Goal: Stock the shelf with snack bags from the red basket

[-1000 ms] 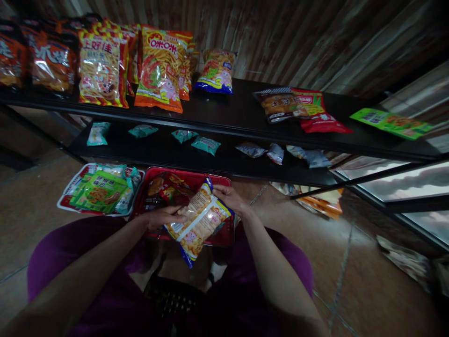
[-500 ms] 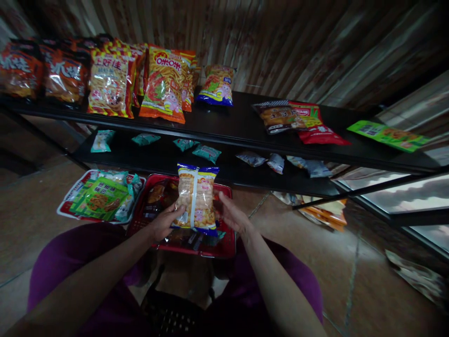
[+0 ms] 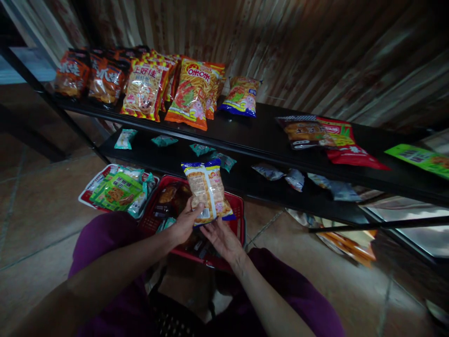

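My left hand grips a snack bag by its lower left side, thumb on the face toward me. The bag is clear and yellowish with blue ends, its back seam turned up. At its lower edge is my right hand, palm up with fingers stretched out; the fingertips meet the bag's bottom edge. Below both hands stands a red basket holding dark snack packs and a teal one.
A black two-tier shelf spans ahead. Its upper board carries orange snack bags, a blue-bottomed bag and dark bags. Small teal packets lie below. A second basket with green packs stands left.
The view has swung left, so the shelf sits further right in the picture. My right hand has moved from the bag's right side to under its lower edge. The bag is tilted slightly.
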